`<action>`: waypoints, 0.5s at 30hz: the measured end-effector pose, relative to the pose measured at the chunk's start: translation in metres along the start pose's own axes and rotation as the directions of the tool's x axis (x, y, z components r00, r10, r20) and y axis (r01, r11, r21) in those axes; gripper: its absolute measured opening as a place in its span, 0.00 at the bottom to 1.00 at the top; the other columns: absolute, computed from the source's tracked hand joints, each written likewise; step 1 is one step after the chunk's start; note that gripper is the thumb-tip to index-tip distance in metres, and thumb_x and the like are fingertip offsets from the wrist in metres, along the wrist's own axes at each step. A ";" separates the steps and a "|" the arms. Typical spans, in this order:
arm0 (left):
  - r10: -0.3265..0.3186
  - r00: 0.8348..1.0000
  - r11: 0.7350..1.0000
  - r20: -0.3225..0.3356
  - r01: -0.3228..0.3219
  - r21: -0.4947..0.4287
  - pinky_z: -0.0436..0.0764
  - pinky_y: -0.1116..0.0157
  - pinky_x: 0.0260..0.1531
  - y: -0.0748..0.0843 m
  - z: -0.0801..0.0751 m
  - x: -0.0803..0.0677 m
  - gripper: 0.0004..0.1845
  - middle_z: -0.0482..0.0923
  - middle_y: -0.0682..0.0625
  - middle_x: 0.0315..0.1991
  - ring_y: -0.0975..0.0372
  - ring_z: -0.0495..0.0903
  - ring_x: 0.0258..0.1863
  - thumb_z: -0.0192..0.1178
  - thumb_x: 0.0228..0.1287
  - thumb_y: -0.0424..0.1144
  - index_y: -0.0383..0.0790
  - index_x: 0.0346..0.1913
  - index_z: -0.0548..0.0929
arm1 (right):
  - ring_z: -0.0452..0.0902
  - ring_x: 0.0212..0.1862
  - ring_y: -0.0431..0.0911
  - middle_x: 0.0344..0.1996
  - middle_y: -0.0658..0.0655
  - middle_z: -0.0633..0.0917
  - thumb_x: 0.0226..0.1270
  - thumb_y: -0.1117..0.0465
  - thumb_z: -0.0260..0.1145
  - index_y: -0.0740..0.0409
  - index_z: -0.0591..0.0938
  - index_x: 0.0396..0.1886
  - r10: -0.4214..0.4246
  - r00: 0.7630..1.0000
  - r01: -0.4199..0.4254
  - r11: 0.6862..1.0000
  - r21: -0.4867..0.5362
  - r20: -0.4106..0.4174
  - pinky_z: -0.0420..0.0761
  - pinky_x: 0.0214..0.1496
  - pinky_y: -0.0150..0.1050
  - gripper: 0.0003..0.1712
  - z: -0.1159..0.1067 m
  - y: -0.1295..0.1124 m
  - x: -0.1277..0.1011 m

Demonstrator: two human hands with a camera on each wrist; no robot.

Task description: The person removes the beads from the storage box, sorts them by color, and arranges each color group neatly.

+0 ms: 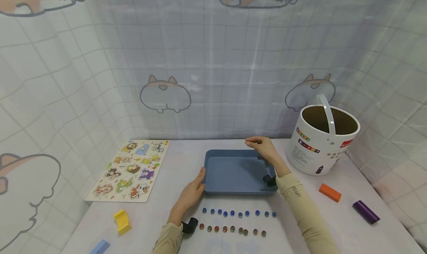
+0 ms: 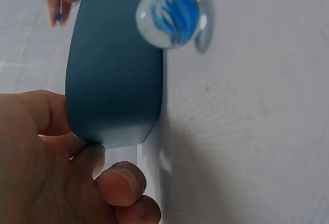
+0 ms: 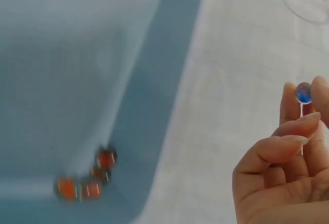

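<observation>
Overhead, the head view shows a pale counter (image 1: pixel 333 217) backed and flanked by a hanging sheet (image 1: pixel 213 61) printed with a grid and cartoon corgi outlines. A blue tray (image 1: pixel 233 172) sits at the centre of the counter. The left hand (image 1: pixel 191 193) grips the tray's near left corner; the left wrist view shows its fingers (image 2: pixel 121 183) curled under the tray wall (image 2: pixel 115 70). The right hand (image 1: pixel 265 148) is raised over the tray's far right corner, fingertips together, pinching a blue marble (image 3: pixel 303 93) between thumb and forefinger. Inside the tray, in a corner, lie several orange marbles (image 3: pixel 90 178), blurred in the right wrist view.

On the counter just in front of the tray: a row of blue marbles (image 1: pixel 238 213), and nearer the person a row of brownish-orange marbles (image 1: pixel 231 230). One blue-and-white marble (image 2: pixel 167 17) lies just beside the tray wall in the left wrist view.

Left of the tray: an animal peg puzzle board (image 1: pixel 130 170), a yellow block (image 1: pixel 122 221), a light blue block (image 1: pixel 100 247) at the near edge. Right of the tray: a white bucket (image 1: pixel 321 141) with its handle up, an orange block (image 1: pixel 329 192), a purple cylinder (image 1: pixel 366 211). A black camera is strapped at each wrist.
</observation>
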State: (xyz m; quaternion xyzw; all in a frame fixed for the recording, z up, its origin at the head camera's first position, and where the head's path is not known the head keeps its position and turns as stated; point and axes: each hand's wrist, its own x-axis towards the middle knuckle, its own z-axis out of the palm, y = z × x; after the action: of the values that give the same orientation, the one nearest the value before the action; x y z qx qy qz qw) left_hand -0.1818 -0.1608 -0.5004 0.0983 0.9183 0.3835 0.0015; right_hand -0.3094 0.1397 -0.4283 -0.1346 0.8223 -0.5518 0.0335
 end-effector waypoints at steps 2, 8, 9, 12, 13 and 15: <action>-0.003 1.000 1.000 0.002 0.003 -0.003 0.56 0.49 0.74 0.000 0.001 0.000 0.31 0.49 0.43 0.77 0.50 0.53 0.76 0.45 0.73 0.36 0.36 0.76 0.52 | 0.80 0.53 0.47 0.55 0.61 0.83 0.68 0.51 0.64 0.59 0.82 0.55 -0.022 1.000 0.022 1.000 0.005 -0.001 0.78 0.60 0.50 0.22 -0.013 0.000 -0.010; -0.011 1.000 1.000 0.008 0.011 -0.012 0.56 0.50 0.74 -0.002 0.001 0.000 0.31 0.48 0.43 0.77 0.50 0.52 0.76 0.45 0.73 0.36 0.37 0.76 0.51 | 0.75 0.38 0.34 0.44 0.45 0.87 0.69 0.53 0.63 0.66 0.80 0.55 -0.010 1.000 0.010 0.999 0.037 0.005 0.76 0.45 0.37 0.24 -0.045 0.006 -0.040; -0.012 1.000 1.000 0.009 0.012 -0.013 0.55 0.50 0.74 -0.002 0.001 0.000 0.31 0.48 0.43 0.77 0.50 0.52 0.76 0.44 0.73 0.36 0.37 0.76 0.51 | 0.73 0.36 0.35 0.42 0.40 0.87 0.69 0.53 0.63 0.67 0.80 0.55 0.000 1.000 0.000 0.999 0.041 0.007 0.74 0.42 0.36 0.24 -0.048 0.006 -0.046; -0.012 1.000 1.000 0.008 0.012 -0.013 0.55 0.50 0.74 -0.001 0.001 0.001 0.31 0.48 0.44 0.77 0.50 0.52 0.76 0.44 0.73 0.36 0.37 0.76 0.51 | 0.69 0.34 0.39 0.36 0.33 0.85 0.69 0.54 0.62 0.69 0.79 0.56 0.028 0.999 -0.030 0.998 0.050 0.032 0.73 0.40 0.35 0.24 -0.058 0.011 -0.065; -0.012 1.000 1.000 0.008 0.012 -0.012 0.55 0.50 0.74 -0.001 0.001 0.001 0.31 0.48 0.44 0.77 0.50 0.52 0.76 0.44 0.73 0.36 0.37 0.76 0.51 | 0.69 0.34 0.41 0.35 0.33 0.85 0.69 0.54 0.62 0.70 0.79 0.56 0.039 0.999 -0.041 0.998 0.057 0.037 0.73 0.40 0.35 0.24 -0.059 0.014 -0.072; -0.016 1.000 1.000 0.011 0.016 -0.006 0.55 0.50 0.74 -0.002 0.001 0.001 0.31 0.47 0.44 0.78 0.51 0.52 0.76 0.44 0.73 0.36 0.38 0.76 0.51 | 0.71 0.36 0.41 0.37 0.34 0.85 0.70 0.54 0.62 0.69 0.79 0.56 0.063 0.997 -0.065 0.997 0.049 0.052 0.74 0.41 0.35 0.25 -0.062 0.021 -0.086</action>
State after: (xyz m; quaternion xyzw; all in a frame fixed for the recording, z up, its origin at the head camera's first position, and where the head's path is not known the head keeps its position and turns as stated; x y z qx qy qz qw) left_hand -0.1834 -0.1610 -0.5020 0.0929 0.9178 0.3859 0.0100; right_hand -0.2430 0.2250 -0.4314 -0.1212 0.8109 -0.5676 0.0752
